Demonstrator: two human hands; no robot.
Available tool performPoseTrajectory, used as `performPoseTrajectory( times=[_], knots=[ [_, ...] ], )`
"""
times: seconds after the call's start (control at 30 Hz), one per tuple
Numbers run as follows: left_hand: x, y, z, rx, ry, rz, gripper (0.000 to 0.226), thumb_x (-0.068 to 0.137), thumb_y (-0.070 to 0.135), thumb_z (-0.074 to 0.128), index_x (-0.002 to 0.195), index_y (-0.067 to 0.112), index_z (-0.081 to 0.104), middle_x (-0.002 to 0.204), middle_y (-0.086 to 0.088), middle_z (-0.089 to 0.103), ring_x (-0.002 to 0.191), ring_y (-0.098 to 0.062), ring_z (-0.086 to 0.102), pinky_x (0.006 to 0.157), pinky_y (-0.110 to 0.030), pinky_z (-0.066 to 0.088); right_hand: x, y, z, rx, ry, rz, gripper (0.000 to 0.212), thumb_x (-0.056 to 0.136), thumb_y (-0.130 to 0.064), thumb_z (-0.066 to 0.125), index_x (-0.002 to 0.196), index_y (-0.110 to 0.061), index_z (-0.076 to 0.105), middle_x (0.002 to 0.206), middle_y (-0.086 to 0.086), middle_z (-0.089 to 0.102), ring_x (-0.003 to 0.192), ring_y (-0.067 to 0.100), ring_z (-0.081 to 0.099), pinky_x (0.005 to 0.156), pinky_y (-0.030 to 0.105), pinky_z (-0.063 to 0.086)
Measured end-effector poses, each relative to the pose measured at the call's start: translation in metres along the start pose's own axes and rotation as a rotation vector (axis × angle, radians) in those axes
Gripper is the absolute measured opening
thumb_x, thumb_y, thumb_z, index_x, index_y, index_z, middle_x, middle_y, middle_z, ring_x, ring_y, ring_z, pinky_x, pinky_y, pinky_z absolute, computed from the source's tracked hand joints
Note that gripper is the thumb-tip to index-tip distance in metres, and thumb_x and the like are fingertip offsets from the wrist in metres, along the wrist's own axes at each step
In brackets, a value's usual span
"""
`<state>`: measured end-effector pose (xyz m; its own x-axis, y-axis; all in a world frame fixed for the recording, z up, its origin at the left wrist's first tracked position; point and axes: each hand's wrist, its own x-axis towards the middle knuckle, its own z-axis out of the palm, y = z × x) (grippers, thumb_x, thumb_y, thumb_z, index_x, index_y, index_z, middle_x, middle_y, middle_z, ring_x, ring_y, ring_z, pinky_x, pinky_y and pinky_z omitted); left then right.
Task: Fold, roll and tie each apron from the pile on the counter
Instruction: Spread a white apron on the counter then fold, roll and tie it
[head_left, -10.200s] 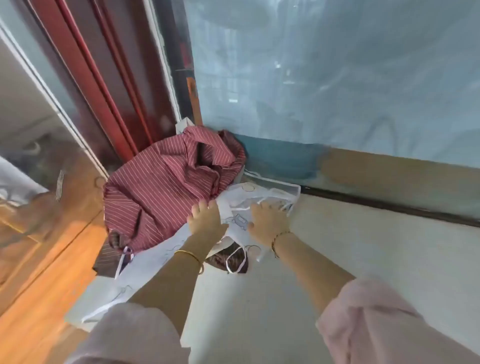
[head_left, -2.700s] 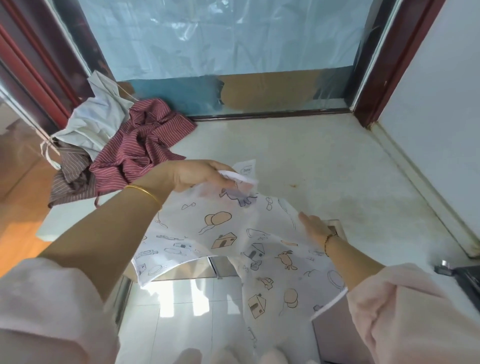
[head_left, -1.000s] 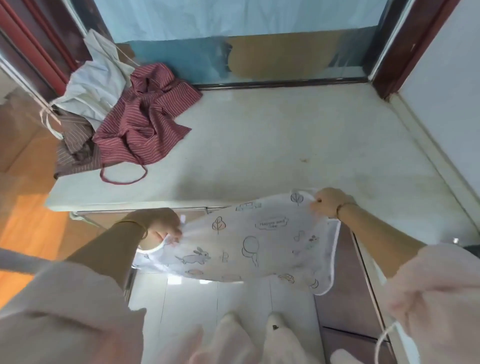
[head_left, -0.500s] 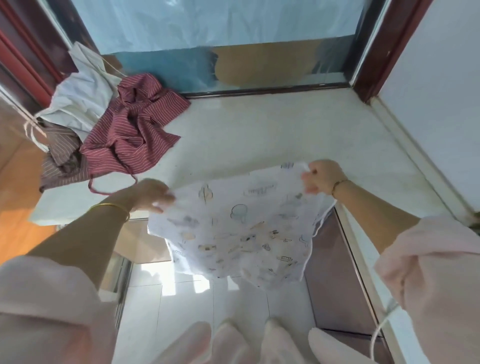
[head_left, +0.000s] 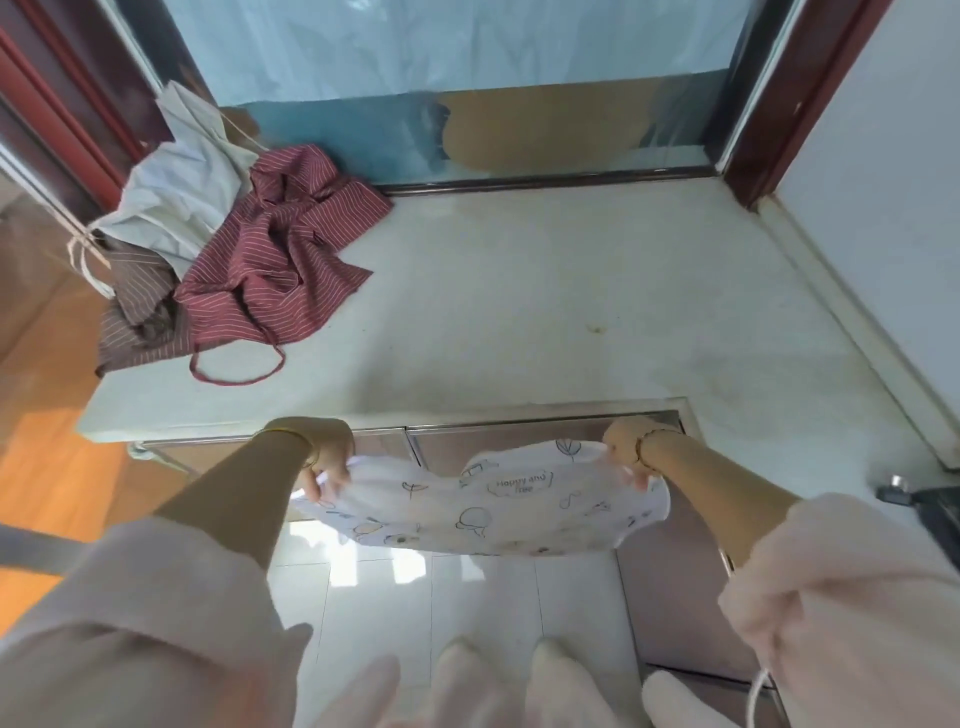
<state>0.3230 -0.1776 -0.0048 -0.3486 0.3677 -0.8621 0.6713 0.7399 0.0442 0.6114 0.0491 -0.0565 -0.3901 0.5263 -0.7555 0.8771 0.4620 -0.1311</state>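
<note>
The pale surface (head_left: 519, 312) filled the middle of the frame, and I saw no rolled or tied bundle on any part of it that showed. From that I judged the job barely begun. The pile (head_left: 223, 249) sat crumpled at upper left: a red striped apron (head_left: 291, 244) on top, a pale apron (head_left: 176, 192) behind it against the glass, and a brown striped apron (head_left: 135, 317) at the left edge. All three looked unfolded, with their folding, rolling and tying yet to do.

The printed apron (head_left: 483, 512) was off the surface, held in the air in front of its near edge, at lower centre of the frame above the floor tiles (head_left: 415, 597). It was white, thin and limp, drawn with little outline pictures and a label reading "Happy and free". It sagged in a shallow band between the hands. I took that for the folding step, though I could not tell how many layers it lay in.

The left grip (head_left: 324, 457) had its fingers curled round the cloth's left end, and the right grip (head_left: 626, 449) pinched the right end
</note>
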Motion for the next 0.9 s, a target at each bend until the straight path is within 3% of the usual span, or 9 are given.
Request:
performPoseTrajectory(
  times=[0.13,0.23,0.33,0.43,0.53,0.63,0.77,0.8,0.9],
  knots=[
    [0.007,-0.007,-0.029,-0.047,0.119,-0.026,0.021,0.093,0.015,0.051,0.09,0.0,0.066,0.089,-0.004,0.074,0.069,-0.02,0.072,0.074,-0.033,0.055,-0.007,-0.006,-0.037,-0.048,0.18,-0.136,0.027,0.096,-0.017,0.045,0.077,-0.01,0.063,0.059,-0.002,0.053,0.053,0.013,0.047,0.051,0.021,0.036],
    [0.006,-0.006,-0.05,-0.108,0.233,-0.073,0.017,0.093,0.012,0.053,0.096,-0.001,0.063,0.093,-0.011,0.073,0.069,-0.026,0.072,0.073,-0.035,0.059,-0.014,-0.006,-0.051,0.249,0.323,-0.251,0.034,0.092,-0.018,0.055,0.062,-0.003,0.058,0.057,0.002,0.05,0.053,0.015,0.043,0.05,0.022,0.032],
    [0.003,-0.002,-0.08,-0.096,0.356,-0.109,0.013,0.09,0.009,0.058,0.095,-0.001,0.065,0.089,-0.011,0.071,0.073,-0.028,0.072,0.07,-0.036,0.059,-0.028,-0.014,-0.078,0.745,0.413,-0.369,0.016,0.086,-0.003,0.055,0.08,0.009,0.064,0.063,0.007,0.063,0.057,0.021,0.057,0.054,0.026,0.046],
    [-0.009,0.011,-0.124,-0.024,0.618,-0.144,0.008,0.086,0.006,0.059,0.086,0.0,0.065,0.086,-0.013,0.068,0.084,-0.031,0.069,0.072,-0.038,0.058,-0.045,-0.026,-0.111,0.889,0.32,-0.507,0.027,0.093,-0.022,0.053,0.095,0.004,0.062,0.055,0.001,0.066,0.043,0.018,0.046,0.046,0.02,0.043],
    [-0.02,0.021,-0.163,0.165,0.96,-0.243,0.019,0.084,0.01,0.056,0.096,-0.001,0.064,0.1,-0.016,0.064,0.096,-0.035,0.061,0.083,-0.044,0.054,-0.049,-0.036,-0.142,0.924,0.394,-0.66,0.035,0.093,-0.018,0.055,0.128,-0.012,0.053,0.097,-0.003,0.072,0.074,0.044,0.058,0.063,0.033,0.051],
    [-0.038,0.045,-0.202,0.045,1.166,-0.285,0.031,0.093,0.016,0.051,0.117,-0.003,0.057,0.122,-0.024,0.055,0.113,-0.04,0.051,0.089,-0.047,0.046,-0.05,-0.039,-0.176,0.756,0.606,-0.778,0.068,0.09,-0.002,0.047,0.149,-0.024,0.023,0.145,-0.006,0.041,0.129,0.021,0.044,0.101,0.039,0.044],
    [-0.054,0.097,-0.261,-0.333,1.318,-0.142,0.035,0.091,0.008,0.056,0.122,-0.008,0.049,0.126,-0.027,0.052,0.12,-0.039,0.049,0.097,-0.043,0.04,-0.044,-0.038,-0.222,0.692,0.798,-0.766,0.077,0.091,0.0,0.034,0.15,-0.035,-0.001,0.156,-0.004,0.019,0.126,0.029,0.046,0.067,0.02,0.048],
    [-0.056,0.113,-0.273,-0.48,1.375,-0.094,0.034,0.095,0.008,0.048,0.125,-0.007,0.046,0.13,-0.026,0.049,0.123,-0.037,0.046,0.1,-0.041,0.037,-0.041,-0.036,-0.23,0.701,0.855,-0.758,0.077,0.091,0.002,0.033,0.15,-0.033,-0.002,0.156,-0.003,0.018,0.128,0.03,0.044,0.067,0.02,0.048],
    [-0.056,0.184,-0.31,-0.736,1.459,0.037,0.036,0.098,0.01,0.034,0.133,-0.001,0.038,0.138,-0.021,0.04,0.126,-0.033,0.042,0.101,-0.034,0.035,-0.025,-0.023,-0.257,0.74,1.029,-0.717,0.075,0.092,0.007,0.031,0.151,-0.025,-0.002,0.158,-0.004,0.01,0.132,0.019,0.036,0.104,0.032,0.04]
  ],
)
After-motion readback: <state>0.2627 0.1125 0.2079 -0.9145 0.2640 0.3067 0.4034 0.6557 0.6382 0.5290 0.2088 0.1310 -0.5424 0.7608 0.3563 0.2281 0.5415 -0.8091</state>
